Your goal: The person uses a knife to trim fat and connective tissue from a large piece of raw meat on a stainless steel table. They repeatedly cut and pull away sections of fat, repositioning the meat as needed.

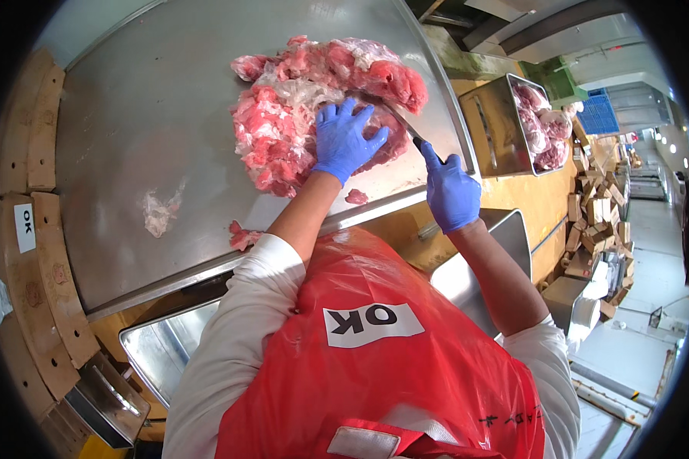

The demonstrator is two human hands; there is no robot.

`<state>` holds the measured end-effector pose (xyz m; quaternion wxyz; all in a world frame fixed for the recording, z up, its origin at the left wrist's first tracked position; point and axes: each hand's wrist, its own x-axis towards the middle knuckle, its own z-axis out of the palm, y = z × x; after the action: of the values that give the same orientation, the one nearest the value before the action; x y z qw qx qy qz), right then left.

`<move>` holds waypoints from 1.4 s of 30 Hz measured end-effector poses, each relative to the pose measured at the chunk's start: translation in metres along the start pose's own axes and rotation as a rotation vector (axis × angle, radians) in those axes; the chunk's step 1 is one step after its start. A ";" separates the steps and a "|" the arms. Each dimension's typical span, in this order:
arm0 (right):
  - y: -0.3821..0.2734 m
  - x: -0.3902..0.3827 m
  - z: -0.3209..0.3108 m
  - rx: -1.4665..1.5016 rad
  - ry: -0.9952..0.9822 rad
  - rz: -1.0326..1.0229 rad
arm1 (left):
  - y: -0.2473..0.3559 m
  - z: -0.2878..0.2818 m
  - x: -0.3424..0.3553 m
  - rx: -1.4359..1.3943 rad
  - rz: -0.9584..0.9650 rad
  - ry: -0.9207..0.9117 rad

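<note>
A large pile of raw meat [272, 122], red and pink with white fat, lies on the steel table [122, 145]. My left hand [346, 139], in a blue glove, rests on the meat with its fingers spread. In its blue glove, my right hand [450, 187] grips a knife [403, 122] by its dark handle. The blade points away to the left and reaches the right side of the meat; its tip is hard to make out. A small meat scrap [356, 196] lies near the table's front edge, and another scrap [244, 236] sits further left on that edge.
Pale fat trimmings [161, 212] lie on the table's left part. A steel bin [500, 130] with large meat pieces stands to the right. Steel tubs [149, 344] sit below the near edge. Cardboard boxes [34, 122] line the left; more boxes [597, 218] are heaped far right.
</note>
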<state>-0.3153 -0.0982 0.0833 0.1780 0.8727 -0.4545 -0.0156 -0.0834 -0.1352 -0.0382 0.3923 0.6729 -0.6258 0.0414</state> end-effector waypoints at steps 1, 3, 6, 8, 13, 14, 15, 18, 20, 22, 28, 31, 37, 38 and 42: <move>-0.001 0.002 0.000 -0.004 -0.001 -0.020 | -0.003 0.000 0.002 -0.023 -0.004 -0.020; -0.004 0.015 -0.005 -0.015 0.002 -0.068 | -0.005 0.000 0.006 -0.052 -0.002 -0.029; -0.023 0.054 -0.032 0.015 0.022 -0.139 | -0.002 0.000 0.008 -0.051 -0.013 -0.015; -0.034 0.091 -0.050 -0.025 0.069 -0.208 | 0.003 -0.002 0.011 -0.026 -0.055 -0.039; -0.038 0.226 -0.118 -0.245 -0.295 -0.464 | 0.011 -0.013 0.005 -0.056 -0.121 -0.084; -0.033 0.246 -0.115 -0.258 -0.305 -0.502 | 0.014 -0.018 0.008 -0.070 -0.126 -0.112; -0.036 0.271 -0.118 -0.276 -0.465 -0.522 | 0.014 -0.023 0.006 -0.077 -0.138 -0.145; -0.050 0.312 -0.127 -0.250 -0.581 -0.607 | 0.004 -0.029 0.003 -0.096 -0.120 -0.150; -0.044 0.328 -0.118 -0.158 -0.526 -0.802 | 0.000 -0.033 0.000 -0.093 -0.099 -0.155; -0.043 0.342 -0.120 -0.159 -0.719 -0.588 | -0.003 -0.032 0.002 -0.079 -0.063 -0.157; -0.038 0.268 -0.097 -0.256 -0.361 -0.597 | -0.028 -0.012 0.009 -0.062 0.033 -0.005; 0.006 0.191 -0.063 -0.184 -0.359 -0.280 | -0.033 0.000 0.014 -0.053 0.029 -0.038; 0.052 0.036 -0.007 0.230 0.118 0.057 | -0.018 0.016 0.025 -0.050 0.021 -0.115; 0.041 0.026 -0.004 0.204 0.125 0.067 | -0.018 0.018 0.024 -0.050 0.017 -0.112; 0.010 0.012 0.016 0.122 0.165 0.066 | -0.011 0.015 0.025 -0.065 -0.011 -0.153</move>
<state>-0.3190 -0.1175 0.0730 0.1617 0.8648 -0.4668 0.0899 -0.0748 -0.1650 -0.0399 0.3651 0.6645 -0.6513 -0.0325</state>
